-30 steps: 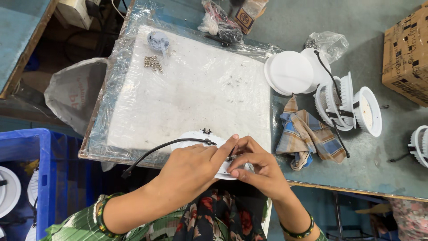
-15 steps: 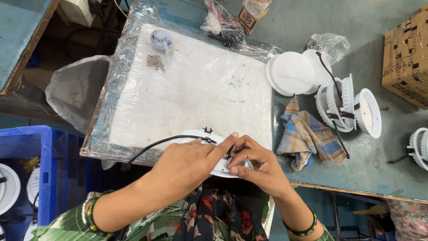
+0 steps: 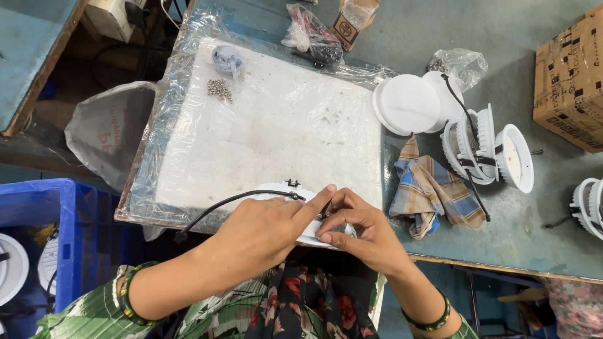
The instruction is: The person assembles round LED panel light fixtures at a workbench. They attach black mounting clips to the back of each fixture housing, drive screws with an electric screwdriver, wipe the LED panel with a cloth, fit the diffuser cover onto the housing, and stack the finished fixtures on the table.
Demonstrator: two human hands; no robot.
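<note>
Head view: left hand and right hand pinch a white lamp fitting; its black cable trails left; fastening needs steady fingers.

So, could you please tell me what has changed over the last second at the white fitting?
Hardly anything. Both hands, left hand and right hand, stay closed over the white round fitting at the near edge of the plastic-covered board; only the black cable shifted slightly. The checked cloth and white discs did not move.
</note>
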